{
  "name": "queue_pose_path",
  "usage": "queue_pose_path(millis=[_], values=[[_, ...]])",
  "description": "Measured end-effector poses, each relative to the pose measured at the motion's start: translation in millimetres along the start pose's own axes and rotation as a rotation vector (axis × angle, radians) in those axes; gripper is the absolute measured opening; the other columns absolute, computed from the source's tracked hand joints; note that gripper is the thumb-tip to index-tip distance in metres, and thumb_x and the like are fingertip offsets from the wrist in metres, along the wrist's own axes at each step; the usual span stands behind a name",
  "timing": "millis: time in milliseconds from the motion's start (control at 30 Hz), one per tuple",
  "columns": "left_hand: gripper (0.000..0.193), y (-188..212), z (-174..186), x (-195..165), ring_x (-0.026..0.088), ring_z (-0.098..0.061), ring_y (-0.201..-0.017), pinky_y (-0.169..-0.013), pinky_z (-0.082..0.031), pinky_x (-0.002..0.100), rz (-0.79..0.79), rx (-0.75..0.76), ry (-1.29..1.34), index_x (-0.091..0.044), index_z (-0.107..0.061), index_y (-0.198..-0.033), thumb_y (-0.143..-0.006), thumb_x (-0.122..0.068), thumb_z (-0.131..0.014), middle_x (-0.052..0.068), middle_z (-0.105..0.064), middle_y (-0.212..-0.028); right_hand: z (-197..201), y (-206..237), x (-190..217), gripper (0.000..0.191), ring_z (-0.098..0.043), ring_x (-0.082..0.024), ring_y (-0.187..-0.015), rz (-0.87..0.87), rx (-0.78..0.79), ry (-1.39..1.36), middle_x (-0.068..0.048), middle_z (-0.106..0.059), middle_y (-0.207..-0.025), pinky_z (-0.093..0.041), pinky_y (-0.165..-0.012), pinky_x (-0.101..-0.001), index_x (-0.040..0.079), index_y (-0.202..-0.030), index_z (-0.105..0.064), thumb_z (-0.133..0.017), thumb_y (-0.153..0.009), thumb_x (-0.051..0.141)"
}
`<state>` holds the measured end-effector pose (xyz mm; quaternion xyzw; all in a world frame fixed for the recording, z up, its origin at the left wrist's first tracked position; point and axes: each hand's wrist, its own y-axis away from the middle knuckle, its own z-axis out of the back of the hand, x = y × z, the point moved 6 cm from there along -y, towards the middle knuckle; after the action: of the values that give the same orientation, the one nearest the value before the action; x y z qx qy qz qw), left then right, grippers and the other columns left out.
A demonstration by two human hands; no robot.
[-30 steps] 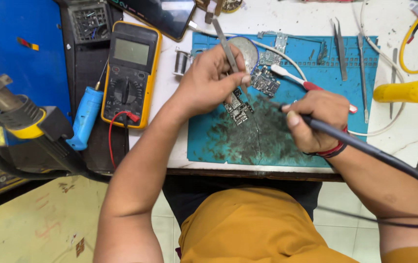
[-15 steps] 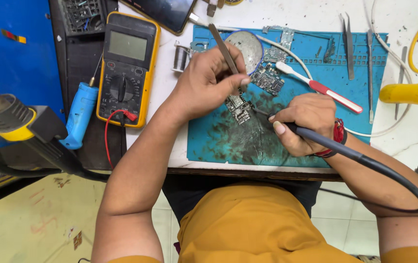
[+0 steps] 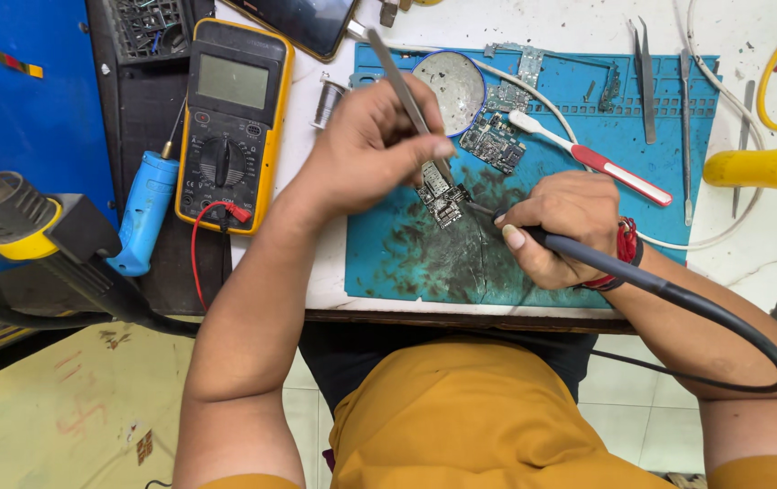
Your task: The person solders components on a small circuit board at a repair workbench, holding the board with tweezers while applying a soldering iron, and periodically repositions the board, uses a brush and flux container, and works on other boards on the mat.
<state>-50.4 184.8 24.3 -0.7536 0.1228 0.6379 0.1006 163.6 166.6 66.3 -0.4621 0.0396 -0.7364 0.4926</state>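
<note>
Board (image 3: 443,201) pinned by tweezers (image 3: 406,100) in my left hand (image 3: 372,149); right hand (image 3: 562,226) grips iron (image 3: 642,281)—I'd keep the tip steady.

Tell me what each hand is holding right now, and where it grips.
The left hand pinches tweezers near their lower half, tips on the small circuit board. The right hand grips a soldering iron pen-style at the front of its handle.

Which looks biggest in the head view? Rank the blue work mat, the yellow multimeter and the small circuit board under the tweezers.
1. blue work mat, largest by far
2. yellow multimeter
3. small circuit board, smallest, partly hidden by the left hand
</note>
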Motion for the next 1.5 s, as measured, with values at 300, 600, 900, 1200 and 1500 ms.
queue_pose_path(millis=[300, 600, 900, 1200, 1500], values=[[0.015, 0.7, -8.6, -6.5, 0.005, -0.065, -0.066, -0.059, -0.051, 0.022, 0.008, 0.033, -0.319, -0.004, -0.062, -0.102, -0.096, -0.004, -0.076, 0.001, -0.071, -0.078, 0.2, -2.0, 1.9, 0.001, -0.058, -0.024, -0.052, 0.005, 0.022, -0.002, -0.007, -0.065, -0.067, -0.044, -0.052, -0.0362, 0.004, -0.084, -0.066, -0.067, -0.084, 0.004], [0.02, 19.5, 33.4, -28.3, 0.011, -0.066, -0.062, -0.053, -0.05, 0.02, -0.191, -0.099, 0.201, -0.007, -0.054, -0.116, -0.107, -0.006, -0.072, 0.017, -0.077, -0.098, 1.3, -1.6, 3.1, 0.008, -0.058, -0.024, -0.053, 0.01, -0.003, 0.037, -0.007, -0.059, -0.064, -0.043, -0.052, -0.0369, 0.003, -0.092, -0.069, -0.069, -0.084, 0.005], [0.017, 15.6, 48.7, -7.3, 0.015, -0.067, -0.069, -0.071, -0.054, 0.029, -0.262, -0.167, 0.572, -0.007, -0.052, -0.118, -0.113, -0.015, -0.066, 0.018, -0.076, -0.104, -1.7, -0.5, 2.1, 0.017, -0.059, -0.025, -0.056, 0.011, -0.032, 0.056, -0.008, -0.059, -0.067, -0.044, -0.054, -0.0369, 0.003, -0.1, -0.069, -0.074, -0.084, 0.004], [0.022, 37.3, 71.7, -15.8, 0.01, -0.063, -0.077, -0.093, -0.053, 0.041, -0.414, -0.176, 0.896, -0.012, -0.049, -0.117, -0.119, -0.034, -0.051, 0.007, -0.073, -0.105, -4.8, -3.5, 5.5, 0.02, -0.058, -0.025, -0.053, 0.007, -0.007, 0.062, -0.008, -0.06, -0.066, -0.042, -0.052, -0.0373, 0.002, -0.1, -0.069, -0.076, -0.082, 0.004], [0.022, 49.0, 69.5, -38.8, 0.014, -0.061, -0.064, -0.066, -0.055, 0.034, -0.377, -0.36, 0.46, -0.008, -0.049, -0.124, -0.121, -0.029, -0.054, 0.014, -0.071, -0.097, -6.4, -8.1, 8.1, 0.024, -0.063, -0.027, -0.06, 0.027, 0.029, 0.083, -0.009, -0.065, -0.072, -0.047, -0.056, -0.0383, 0.006, -0.11, -0.072, -0.077, -0.087, 0.002]])
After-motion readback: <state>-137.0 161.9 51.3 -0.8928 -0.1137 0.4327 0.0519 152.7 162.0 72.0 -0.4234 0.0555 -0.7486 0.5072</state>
